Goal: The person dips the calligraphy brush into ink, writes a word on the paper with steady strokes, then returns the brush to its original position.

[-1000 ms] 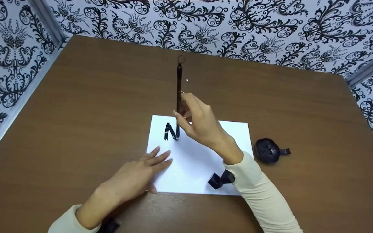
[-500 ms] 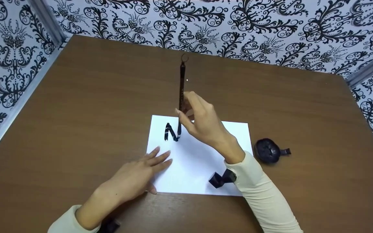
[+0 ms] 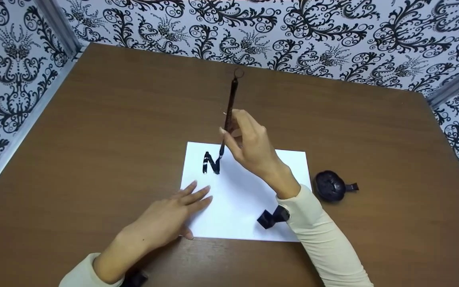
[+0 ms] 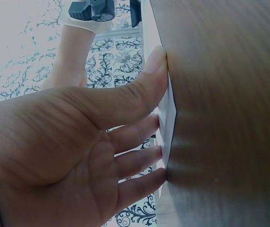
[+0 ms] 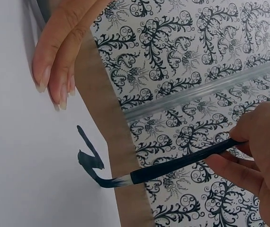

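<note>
My right hand pinches a dark calligraphy brush by its handle, between thumb and fingers. A small loop tops the brush, which leans to the right. Its inked bristles, pale near the ferrule, bend against the white sheet of paper. Black strokes shaped like an N stand at the paper's upper left, and the bristles meet the end of the last one. My left hand rests with spread fingers on the paper's lower left; its thumb lies at the near edge.
A dark, round ink dish with a short handle stands right of the paper on the brown table. Black wrist camera parts hang beneath the right cuff, over the paper. Patterned panels border the table's far and side edges.
My right hand has shifted slightly right and away with the brush, whose top now tilts right. The bristles have moved up from the N's lower right corner. The left hand stays still.
</note>
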Action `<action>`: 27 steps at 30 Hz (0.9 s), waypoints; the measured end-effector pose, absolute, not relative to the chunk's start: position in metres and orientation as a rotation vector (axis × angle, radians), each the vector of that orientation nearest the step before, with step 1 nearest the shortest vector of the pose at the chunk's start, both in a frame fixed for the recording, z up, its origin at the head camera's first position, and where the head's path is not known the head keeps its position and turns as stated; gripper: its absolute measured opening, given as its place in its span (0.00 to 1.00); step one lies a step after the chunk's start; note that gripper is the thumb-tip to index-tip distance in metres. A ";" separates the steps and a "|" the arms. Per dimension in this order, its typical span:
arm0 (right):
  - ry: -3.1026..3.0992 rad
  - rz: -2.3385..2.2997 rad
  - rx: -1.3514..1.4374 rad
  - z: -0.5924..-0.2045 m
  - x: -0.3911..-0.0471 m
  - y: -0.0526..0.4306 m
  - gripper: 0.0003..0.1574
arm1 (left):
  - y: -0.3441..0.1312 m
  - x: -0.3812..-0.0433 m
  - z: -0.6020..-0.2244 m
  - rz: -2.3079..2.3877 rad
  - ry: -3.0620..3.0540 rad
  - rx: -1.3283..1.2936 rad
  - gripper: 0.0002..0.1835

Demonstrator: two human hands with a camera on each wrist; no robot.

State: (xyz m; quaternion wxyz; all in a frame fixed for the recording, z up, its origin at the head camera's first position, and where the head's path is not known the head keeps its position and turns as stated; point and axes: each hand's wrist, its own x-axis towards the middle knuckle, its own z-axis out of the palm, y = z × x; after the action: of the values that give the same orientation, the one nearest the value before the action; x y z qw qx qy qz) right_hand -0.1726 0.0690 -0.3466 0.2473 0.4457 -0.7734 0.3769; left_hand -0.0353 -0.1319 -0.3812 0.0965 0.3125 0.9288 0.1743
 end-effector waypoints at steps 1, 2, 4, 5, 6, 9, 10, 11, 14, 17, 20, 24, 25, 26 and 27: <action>-2.108 1.024 1.210 -0.347 -0.173 0.070 0.15 | -0.132 -0.035 -0.381 0.517 2.752 0.930 0.43; -2.106 1.024 1.208 -0.347 -0.174 0.070 0.15 | -0.132 -0.035 -0.381 0.518 2.754 0.934 0.43; -2.101 1.026 1.203 -0.348 -0.175 0.071 0.16 | -0.131 -0.036 -0.381 0.514 2.756 0.937 0.43; -2.098 1.027 1.202 -0.348 -0.176 0.071 0.16 | -0.131 -0.036 -0.381 0.510 2.757 0.937 0.43; -2.096 1.027 1.200 -0.348 -0.176 0.072 0.16 | -0.131 -0.036 -0.381 0.507 2.759 0.937 0.43; -2.094 1.024 1.195 -0.348 -0.177 0.073 0.16 | -0.130 -0.037 -0.382 0.506 2.761 0.945 0.43; -2.096 1.019 1.193 -0.348 -0.177 0.074 0.16 | -0.130 -0.037 -0.382 0.506 2.764 0.948 0.43; -2.096 1.018 1.190 -0.348 -0.177 0.074 0.16 | -0.130 -0.037 -0.382 0.508 2.764 0.951 0.43; -2.078 1.031 1.168 -0.346 -0.176 0.077 0.15 | -0.129 -0.037 -0.383 0.512 2.763 0.959 0.43; -2.029 1.070 1.119 -0.343 -0.173 0.082 0.15 | -0.129 -0.037 -0.383 0.526 2.753 0.948 0.44; -1.972 1.136 1.070 -0.342 -0.168 0.087 0.15 | -0.130 -0.036 -0.382 0.544 2.740 0.932 0.44; -1.950 1.182 1.077 -0.344 -0.162 0.091 0.15 | -0.131 -0.035 -0.381 0.546 2.741 0.916 0.44; -1.954 1.183 1.084 -0.345 -0.162 0.091 0.15 | -0.132 -0.035 -0.381 0.543 2.744 0.913 0.44; -1.962 1.181 1.089 -0.346 -0.162 0.091 0.15 | -0.132 -0.035 -0.381 0.542 2.746 0.912 0.44; -1.971 1.173 1.092 -0.347 -0.162 0.091 0.14 | -0.132 -0.035 -0.381 0.542 2.747 0.911 0.44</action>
State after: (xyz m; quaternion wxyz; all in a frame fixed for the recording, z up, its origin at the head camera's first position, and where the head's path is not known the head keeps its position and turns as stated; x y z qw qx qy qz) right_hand -0.1620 0.0907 -0.3472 0.2962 0.4106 -0.7410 0.4412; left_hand -0.0352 -0.1323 -0.3805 0.0984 0.3078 0.9284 0.1833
